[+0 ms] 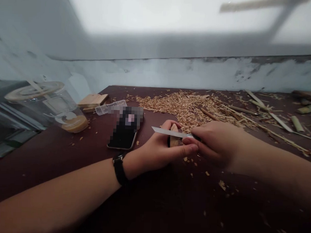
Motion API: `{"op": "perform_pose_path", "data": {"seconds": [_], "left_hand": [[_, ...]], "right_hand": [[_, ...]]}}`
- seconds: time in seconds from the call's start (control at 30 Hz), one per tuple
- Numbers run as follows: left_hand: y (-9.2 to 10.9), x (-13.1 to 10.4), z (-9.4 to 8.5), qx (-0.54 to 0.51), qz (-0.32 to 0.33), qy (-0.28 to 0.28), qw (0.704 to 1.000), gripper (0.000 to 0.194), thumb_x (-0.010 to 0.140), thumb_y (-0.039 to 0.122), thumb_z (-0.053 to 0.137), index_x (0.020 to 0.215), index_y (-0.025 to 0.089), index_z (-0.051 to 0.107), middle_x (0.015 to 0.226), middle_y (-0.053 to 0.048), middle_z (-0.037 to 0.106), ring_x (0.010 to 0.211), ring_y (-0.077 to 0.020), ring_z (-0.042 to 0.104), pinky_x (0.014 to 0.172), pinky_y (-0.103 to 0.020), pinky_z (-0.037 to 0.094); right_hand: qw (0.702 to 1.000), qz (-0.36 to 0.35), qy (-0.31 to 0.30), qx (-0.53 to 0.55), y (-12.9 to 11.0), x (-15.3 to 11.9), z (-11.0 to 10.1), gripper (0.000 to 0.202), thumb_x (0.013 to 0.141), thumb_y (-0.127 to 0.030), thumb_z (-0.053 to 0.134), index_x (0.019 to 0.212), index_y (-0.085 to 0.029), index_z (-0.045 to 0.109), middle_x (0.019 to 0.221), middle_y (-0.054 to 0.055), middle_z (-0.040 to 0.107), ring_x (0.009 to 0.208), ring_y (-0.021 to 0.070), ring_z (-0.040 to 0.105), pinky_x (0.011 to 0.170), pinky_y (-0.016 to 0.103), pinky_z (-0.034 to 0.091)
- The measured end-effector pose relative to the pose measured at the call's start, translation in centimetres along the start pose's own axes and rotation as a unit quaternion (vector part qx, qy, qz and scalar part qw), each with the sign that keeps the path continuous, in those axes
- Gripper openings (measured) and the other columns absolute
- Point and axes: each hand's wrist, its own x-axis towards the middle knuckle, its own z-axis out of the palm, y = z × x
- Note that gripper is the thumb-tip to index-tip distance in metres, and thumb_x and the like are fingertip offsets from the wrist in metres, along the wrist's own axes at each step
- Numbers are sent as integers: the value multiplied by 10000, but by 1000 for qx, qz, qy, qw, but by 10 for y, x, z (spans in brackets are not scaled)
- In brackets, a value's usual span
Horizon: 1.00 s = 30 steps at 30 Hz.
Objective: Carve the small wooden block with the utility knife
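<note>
My left hand (162,145), with a black band on its wrist, is closed around a small light piece of wood (174,140). Most of that piece is hidden by my fingers. In my right hand (215,142) is a carving knife (167,132), its handle largely covered by the fist. The blade points left and lies across the upper part of the wood, though I cannot tell whether the edge touches it. My left thumb reaches to the fingers of my right hand, just below the blade.
A large heap of wood shavings (181,105) spreads behind my hands. To the left are a phone (123,135), a clear plastic case (111,107), wooden blocks (93,100) and a plastic cup (66,110) with a straw. Thin sticks (270,115) lie at right, before the wall (157,72).
</note>
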Motion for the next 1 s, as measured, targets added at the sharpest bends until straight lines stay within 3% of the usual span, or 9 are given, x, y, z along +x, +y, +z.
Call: {"op": "perform_pose_path", "data": {"seconds": [0.13,0.3,0.5,0.63,0.7,0.8,0.9,1.0], "left_hand": [[5,-4,1,23,6,-8,1000,475,883,525,784,1135,211,532,917,-3,612,803,-163,597,703,-315,465],[8,-7,3,9,5,-25,1000,554,870,481,808,1283,241,527,1084,-44,676,1041,-241,665,859,-365,541],[8,-13,20,-89,-44,71,993,464,848,477,817,1143,206,585,988,-61,725,1003,-261,697,759,-347,577],[2,-19,28,-148,-103,143,973,880,787,438,887,1505,226,425,1296,-103,720,1244,-326,670,979,-429,588],[0,-19,30,-183,-101,142,968,954,788,444,892,1559,242,368,1435,-108,660,1355,-335,611,1070,-439,556],[0,-15,31,-217,-85,118,965,788,853,519,827,1487,235,454,1401,-105,685,1330,-308,636,1066,-401,557],[2,-13,31,-166,-94,127,973,711,877,615,760,1447,262,525,1379,-95,702,1287,-295,667,1054,-381,563],[3,-16,28,-92,-122,154,976,783,871,669,728,1527,317,487,1533,-86,604,1416,-340,577,1125,-443,529]], "right_hand": [[999,-9,-32,10,-6,4,-4,267,926,-426,501,859,-226,664,775,53,691,630,180,582,581,308,351],[999,-14,-22,39,-9,1,-3,206,908,-400,581,935,-212,659,855,71,719,677,195,632,610,307,416],[1000,1,9,-23,-15,2,8,26,801,-191,624,794,-215,627,724,30,690,592,176,620,565,298,405],[995,-36,70,-53,-17,1,16,65,781,-175,632,741,-219,607,672,8,672,542,156,593,532,285,374],[995,-38,67,-60,-17,1,17,51,784,-190,643,755,-221,614,669,1,673,538,154,589,524,283,362],[996,-34,48,-68,-18,3,12,57,833,-218,643,777,-219,630,685,2,679,531,143,571,503,280,335],[996,-47,39,-71,-18,4,7,99,846,-181,643,756,-216,626,678,-12,669,514,118,532,490,273,316],[993,-68,38,-91,-16,3,5,119,773,-117,679,745,-215,617,652,-28,647,520,111,505,493,269,293]]}}
